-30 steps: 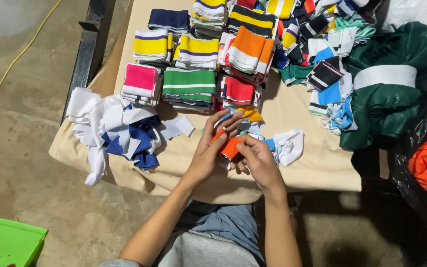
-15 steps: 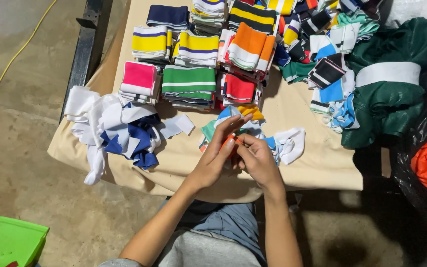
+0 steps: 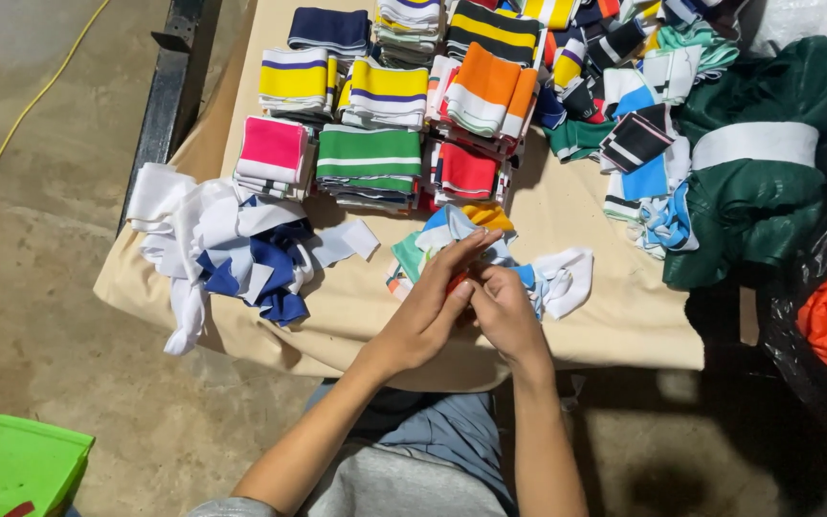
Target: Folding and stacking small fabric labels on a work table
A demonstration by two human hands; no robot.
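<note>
Hands close over the small orange piece at the table's near edge

A second ago the left hand (image 3: 430,311) was spread open, with the orange cloth piece (image 3: 456,280) plainly showing between the two hands; now its fingers lie flat across the right hand (image 3: 506,311), which is curled shut around the piece, so only a sliver of orange peeks out between them (the fold itself is hidden). That reads as the piece being pressed or folded small. The hands rest on the beige table cover (image 3: 366,311), on a loose little heap of mixed strips (image 3: 476,230), just below the green striped stack (image 3: 368,165) and the red stack (image 3: 468,172). The white and blue scrap pile (image 3: 232,249) to the left has not moved.
</note>
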